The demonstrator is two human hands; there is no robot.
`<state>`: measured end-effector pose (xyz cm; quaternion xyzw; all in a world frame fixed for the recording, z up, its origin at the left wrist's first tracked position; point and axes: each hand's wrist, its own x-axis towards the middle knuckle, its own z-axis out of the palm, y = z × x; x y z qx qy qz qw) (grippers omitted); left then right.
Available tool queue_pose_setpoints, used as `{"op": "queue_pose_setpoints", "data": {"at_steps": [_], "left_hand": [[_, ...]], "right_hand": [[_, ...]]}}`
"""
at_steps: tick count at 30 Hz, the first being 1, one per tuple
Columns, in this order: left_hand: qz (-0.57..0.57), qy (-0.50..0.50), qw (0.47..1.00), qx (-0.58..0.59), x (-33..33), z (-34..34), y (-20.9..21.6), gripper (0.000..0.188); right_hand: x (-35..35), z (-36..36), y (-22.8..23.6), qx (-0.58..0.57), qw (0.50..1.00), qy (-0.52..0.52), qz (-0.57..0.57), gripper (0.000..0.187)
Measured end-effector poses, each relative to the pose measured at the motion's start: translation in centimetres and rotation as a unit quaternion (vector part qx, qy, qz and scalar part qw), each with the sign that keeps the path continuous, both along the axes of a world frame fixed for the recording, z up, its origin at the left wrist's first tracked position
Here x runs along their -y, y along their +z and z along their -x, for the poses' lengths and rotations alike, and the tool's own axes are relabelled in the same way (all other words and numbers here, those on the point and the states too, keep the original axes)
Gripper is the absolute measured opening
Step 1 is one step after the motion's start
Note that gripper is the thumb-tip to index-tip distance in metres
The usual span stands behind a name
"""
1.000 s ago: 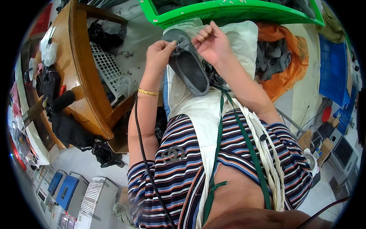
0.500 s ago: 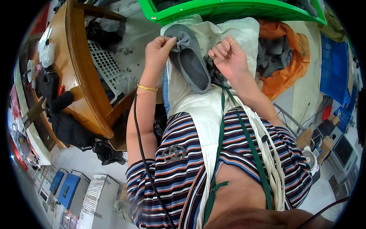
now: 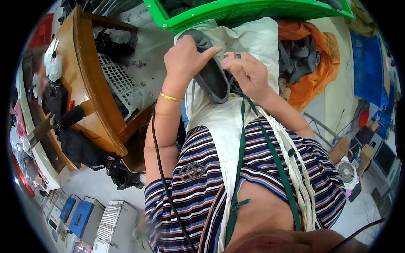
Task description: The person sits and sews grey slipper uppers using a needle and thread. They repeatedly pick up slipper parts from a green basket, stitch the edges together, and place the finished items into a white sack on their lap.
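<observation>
A grey slip-on shoe [image 3: 214, 86] with a gathered bow at its toe lies over the white cloth [image 3: 259, 38] on my lap, opening upward. My left hand [image 3: 182, 61] is at the toe end, its fingers curled over the shoe and its thumb stretched out to the right across it. Much of the bow is covered by that hand. Just right of the thumb is my right hand [image 3: 249, 76], its fingers bent and pinched together, with a ring on one finger. Whatever the pinch holds, if anything, is too small to make out. Dark material shows beneath the right hand.
A green plastic crate [image 3: 236, 16] stands beyond my lap. To the right sits an orange sack [image 3: 329, 63] holding dark grey pieces. At left are a wooden table [image 3: 99, 126] and a white perforated basket [image 3: 116, 76]. A small fan [image 3: 346, 173] is at lower right.
My left hand has turned from pinching the bow to lying over the toe with its thumb out. My right hand has come down and left, closing its fingers near that thumb.
</observation>
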<state>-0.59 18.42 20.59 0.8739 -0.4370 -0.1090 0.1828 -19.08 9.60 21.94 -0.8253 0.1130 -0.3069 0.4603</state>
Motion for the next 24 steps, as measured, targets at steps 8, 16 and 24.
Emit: {"op": "queue_pose_setpoints", "data": {"at_steps": [8, 16, 24], "left_hand": [[-0.010, 0.082, 0.996, -0.040, 0.9, -1.2, -1.5, 0.044], [0.127, 0.164, 0.900, -0.382, -0.6, -1.0, -2.4, 0.021], [0.181, 0.171, 0.851, -0.463, -0.7, 0.8, -1.7, 0.017]], "right_hand": [[4.8, 8.6, 0.1, -0.154, 0.963, -0.060, 0.212, 0.013], [5.4, 6.8, -1.6, -0.157, 0.943, -0.065, -0.285, 0.024], [3.1, -0.9, -0.9, -0.167, 0.913, 0.036, -0.370, 0.018]]}}
